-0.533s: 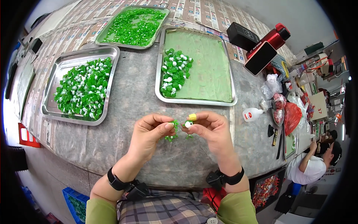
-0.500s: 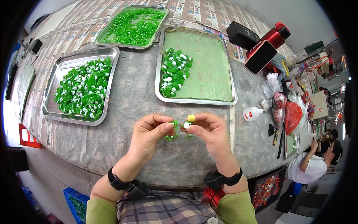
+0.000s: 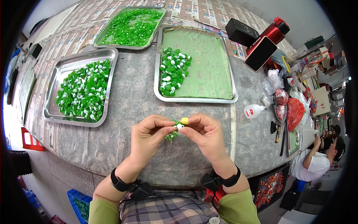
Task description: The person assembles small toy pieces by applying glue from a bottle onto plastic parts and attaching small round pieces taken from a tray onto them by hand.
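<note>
My left hand (image 3: 146,137) is closed in a pinch on a small green plastic piece (image 3: 174,123) over the near part of the table. Right against it, my right hand (image 3: 206,137) pinches a white eyeball bead (image 3: 180,126) with a dark pupil, and a yellow wrap (image 3: 184,120) covers one fingertip. The two pieces meet between my fingertips; whether they are joined I cannot tell. Small loose green pieces (image 3: 171,136) lie beneath the fingers. Beyond my hands, a metal tray lined with green sheet (image 3: 209,67) bears a cluster of green pieces with eyeball beads (image 3: 174,71).
A metal tray (image 3: 61,80) at left holds a heap of green-and-white pieces; another tray (image 3: 163,15) behind holds green bits. A phone (image 3: 261,54), red bottle (image 3: 270,35), black box (image 3: 241,33), white squeeze bottle (image 3: 253,111) and red bag (image 3: 295,114) stand at right. A co-worker (image 3: 309,162) sits far right.
My right hand has moved left, bringing its eyeball bead up against the green piece in my left hand. The left hand has barely moved. The view has shifted slightly.
</note>
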`<state>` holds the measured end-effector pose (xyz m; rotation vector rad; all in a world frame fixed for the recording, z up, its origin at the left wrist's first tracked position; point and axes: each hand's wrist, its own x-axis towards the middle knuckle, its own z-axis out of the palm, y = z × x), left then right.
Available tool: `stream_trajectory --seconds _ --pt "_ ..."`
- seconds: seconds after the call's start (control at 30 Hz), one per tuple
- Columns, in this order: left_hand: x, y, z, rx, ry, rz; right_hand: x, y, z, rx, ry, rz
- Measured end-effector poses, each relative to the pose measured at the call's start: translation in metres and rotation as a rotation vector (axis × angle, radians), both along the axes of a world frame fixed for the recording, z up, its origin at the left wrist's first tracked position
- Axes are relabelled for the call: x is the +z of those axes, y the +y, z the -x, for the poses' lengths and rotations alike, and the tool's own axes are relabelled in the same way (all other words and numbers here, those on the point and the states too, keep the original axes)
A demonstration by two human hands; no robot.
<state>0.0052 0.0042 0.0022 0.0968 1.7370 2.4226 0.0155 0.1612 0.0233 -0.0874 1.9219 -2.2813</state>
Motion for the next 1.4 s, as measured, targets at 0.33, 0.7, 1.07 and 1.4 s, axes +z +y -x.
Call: stream_trajectory --seconds 0.33,0.7,1.07,1.4 --pt "0.009 -0.002 0.003 -0.019 0.477 0.468 0.003 0.009 0.002 0.110 -0.090 0.010" --pt "0.004 0.000 0.001 -0.007 0.535 0.586 -0.004 0.011 0.005 0.117 -0.183 0.119" --pt "0.008 -0.054 0.036 0.291 -0.039 -0.913 -0.005 0.042 0.010 0.283 0.129 -1.038" --pt "0.008 0.004 0.004 -0.252 0.016 0.332 0.002 0.026 0.008 0.196 0.299 -0.948"
